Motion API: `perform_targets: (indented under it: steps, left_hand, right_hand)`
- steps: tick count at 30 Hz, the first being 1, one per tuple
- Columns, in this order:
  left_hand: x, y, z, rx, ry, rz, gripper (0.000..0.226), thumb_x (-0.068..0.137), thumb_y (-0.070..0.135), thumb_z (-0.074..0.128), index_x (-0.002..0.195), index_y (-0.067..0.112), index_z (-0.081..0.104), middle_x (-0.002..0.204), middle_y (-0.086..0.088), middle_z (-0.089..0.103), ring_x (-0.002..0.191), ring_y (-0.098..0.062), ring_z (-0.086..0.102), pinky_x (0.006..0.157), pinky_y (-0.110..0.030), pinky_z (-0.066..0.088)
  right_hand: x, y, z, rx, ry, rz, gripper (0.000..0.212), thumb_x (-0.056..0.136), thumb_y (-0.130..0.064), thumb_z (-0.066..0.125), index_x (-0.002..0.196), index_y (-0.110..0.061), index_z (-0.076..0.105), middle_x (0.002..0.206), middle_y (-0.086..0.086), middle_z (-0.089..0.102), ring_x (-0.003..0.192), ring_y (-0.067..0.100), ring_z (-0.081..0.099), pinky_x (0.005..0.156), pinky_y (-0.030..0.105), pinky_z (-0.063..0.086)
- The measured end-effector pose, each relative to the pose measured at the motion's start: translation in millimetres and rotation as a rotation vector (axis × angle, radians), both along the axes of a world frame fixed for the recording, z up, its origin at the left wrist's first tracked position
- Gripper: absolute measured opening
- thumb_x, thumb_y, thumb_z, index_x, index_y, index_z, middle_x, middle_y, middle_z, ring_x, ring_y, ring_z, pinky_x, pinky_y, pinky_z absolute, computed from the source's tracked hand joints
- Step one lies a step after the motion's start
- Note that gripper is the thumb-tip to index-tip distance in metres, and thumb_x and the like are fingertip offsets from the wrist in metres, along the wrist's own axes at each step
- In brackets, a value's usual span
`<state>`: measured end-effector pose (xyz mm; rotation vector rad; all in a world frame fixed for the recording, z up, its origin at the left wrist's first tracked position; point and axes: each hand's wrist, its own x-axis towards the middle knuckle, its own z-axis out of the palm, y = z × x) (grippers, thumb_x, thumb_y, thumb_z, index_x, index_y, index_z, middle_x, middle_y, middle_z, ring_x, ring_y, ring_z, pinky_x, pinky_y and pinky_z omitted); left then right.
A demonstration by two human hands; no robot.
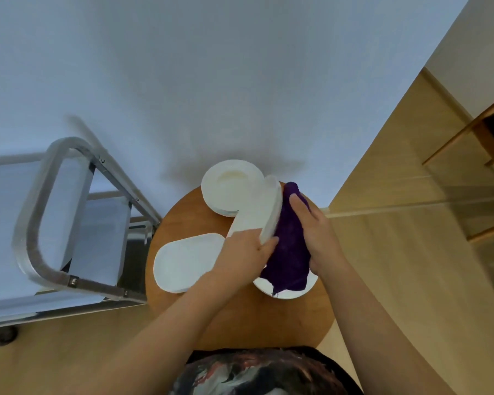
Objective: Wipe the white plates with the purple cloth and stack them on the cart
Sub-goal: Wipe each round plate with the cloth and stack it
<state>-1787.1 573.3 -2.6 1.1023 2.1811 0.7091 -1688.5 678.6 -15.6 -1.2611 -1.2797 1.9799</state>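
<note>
My left hand [247,250] grips the near end of a white oblong plate [257,212], tilted on edge over the round wooden table [183,320]. Against the plate's right face my right hand [314,232] presses the purple cloth [290,252], which hangs down over a round white plate [285,293] lying flat. A stack of round white plates [228,186] stands at the table's far side. Another white oblong plate [187,262] lies flat at the left. The metal cart [40,212] is left of the table.
A white wall rises right behind the table. The cart's handle bar [29,252] is close to the table's left edge. A glass panel and wooden furniture [465,181] stand at the right over the wooden floor.
</note>
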Motion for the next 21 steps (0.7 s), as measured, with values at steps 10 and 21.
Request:
perform_targets:
  steps: [10, 21]
  left_hand:
    - [47.8, 34.7, -85.5, -0.382, 0.489, -0.567, 0.055, 0.102, 0.04, 0.033, 0.149, 0.026, 0.008, 0.142, -0.014, 0.04, 0.104, -0.031, 0.061, 0.082, -0.037, 0.051]
    - [-17.4, 35.2, -151.1, -0.338, -0.676, 0.586, 0.019, 0.095, 0.025, 0.055, 0.107, 0.011, 0.058, 0.123, -0.011, 0.061, 0.098, -0.022, 0.061, 0.074, -0.031, 0.054]
  right_hand:
    - [40.3, 19.9, -56.9, -0.055, -0.465, 0.03, 0.018, 0.079, -0.012, 0.064, 0.095, -0.019, 0.059, 0.087, 0.002, 0.064, 0.081, 0.024, 0.062, 0.071, 0.04, 0.055]
    - [85.7, 64.3, -119.9, -0.195, -0.483, 0.006, 0.018, 0.082, -0.008, 0.067, 0.09, -0.023, 0.063, 0.087, 0.0, 0.069, 0.078, 0.022, 0.066, 0.052, 0.029, 0.052]
